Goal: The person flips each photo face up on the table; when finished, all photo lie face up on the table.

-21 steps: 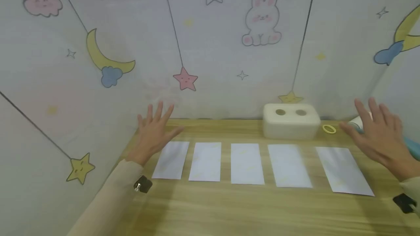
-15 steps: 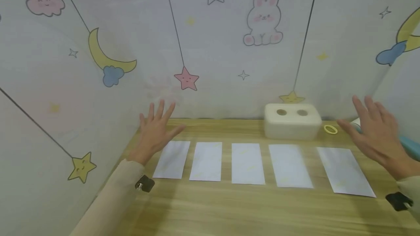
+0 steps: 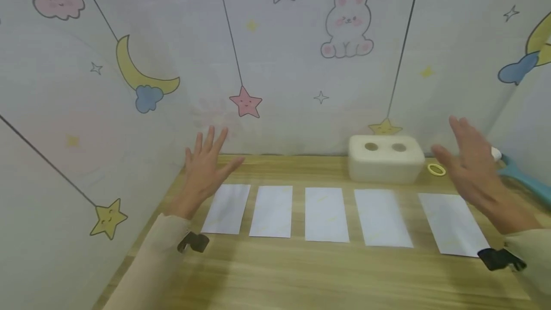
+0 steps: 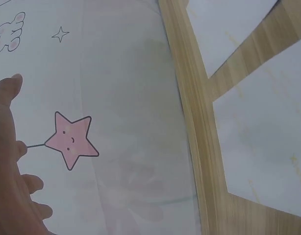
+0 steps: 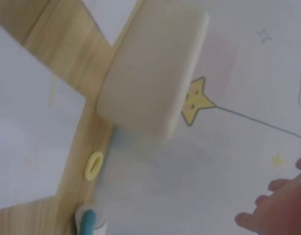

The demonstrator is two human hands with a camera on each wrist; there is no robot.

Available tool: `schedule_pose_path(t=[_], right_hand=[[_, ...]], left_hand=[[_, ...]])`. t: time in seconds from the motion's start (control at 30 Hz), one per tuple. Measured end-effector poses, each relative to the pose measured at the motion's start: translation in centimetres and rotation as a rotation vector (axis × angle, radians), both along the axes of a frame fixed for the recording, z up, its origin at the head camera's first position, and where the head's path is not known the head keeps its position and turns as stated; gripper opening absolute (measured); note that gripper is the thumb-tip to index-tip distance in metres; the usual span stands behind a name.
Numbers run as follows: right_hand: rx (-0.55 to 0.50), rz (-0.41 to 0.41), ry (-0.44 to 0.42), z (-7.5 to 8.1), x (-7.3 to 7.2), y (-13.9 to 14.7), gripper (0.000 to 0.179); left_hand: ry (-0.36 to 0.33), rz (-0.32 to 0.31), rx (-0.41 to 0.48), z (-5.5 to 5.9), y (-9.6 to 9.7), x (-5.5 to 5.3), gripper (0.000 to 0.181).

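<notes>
My left hand is raised over the table's left side with fingers spread, holding nothing. Below it, slightly to its right, lies the leftmost white paper sheet. In the left wrist view only the edge of that hand shows. On the right, my right hand is also raised with straight fingers and nothing in it. It is nearest to the rightmost white paper sheet and a small yellow ring. The right wrist view catches its fingers at the lower right corner.
Several white sheets, including a middle one, lie in a row across the wooden table. Behind them stands a cream box with two round holes on top. A blue-handled thing with a white end lies far right. Patterned fabric walls surround the table.
My right hand has moved left and a little up, turning more edge-on and uncovering more of the blue-handled thing. The left hand has risen slightly. The sheets have not moved.
</notes>
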State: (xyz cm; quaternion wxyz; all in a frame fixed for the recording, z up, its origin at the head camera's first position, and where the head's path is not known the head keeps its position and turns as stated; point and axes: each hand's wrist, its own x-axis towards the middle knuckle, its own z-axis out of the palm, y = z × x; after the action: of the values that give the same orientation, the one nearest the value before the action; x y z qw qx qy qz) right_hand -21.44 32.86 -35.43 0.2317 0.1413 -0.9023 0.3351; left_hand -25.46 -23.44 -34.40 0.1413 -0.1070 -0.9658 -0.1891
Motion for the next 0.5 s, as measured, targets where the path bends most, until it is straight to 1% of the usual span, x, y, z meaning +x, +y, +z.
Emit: schedule_pose_path(t=[0.1, 0.2, 0.37, 0.5], right_hand=[[-0.065, 0.060, 0.003, 0.5, 0.0, -1.4, 0.069], [-0.122, 0.095, -0.022, 0.9, 0.2, -3.1, 0.068], [-0.208, 0.108, -0.075, 1.6, 0.7, -6.1, 0.068], [-0.287, 0.144, -0.100, 1.7, 0.6, -8.4, 0.068]], left_hand=[[0.018, -0.004, 0.035, 0.3, 0.1, 0.5, 0.095], [0.032, -0.006, 0.064, 0.5, 0.3, 0.9, 0.094], [0.053, -0.028, 0.113, 0.8, 0.6, 1.3, 0.092], [0.070, -0.052, 0.171, 0.7, 0.8, 1.6, 0.090]])
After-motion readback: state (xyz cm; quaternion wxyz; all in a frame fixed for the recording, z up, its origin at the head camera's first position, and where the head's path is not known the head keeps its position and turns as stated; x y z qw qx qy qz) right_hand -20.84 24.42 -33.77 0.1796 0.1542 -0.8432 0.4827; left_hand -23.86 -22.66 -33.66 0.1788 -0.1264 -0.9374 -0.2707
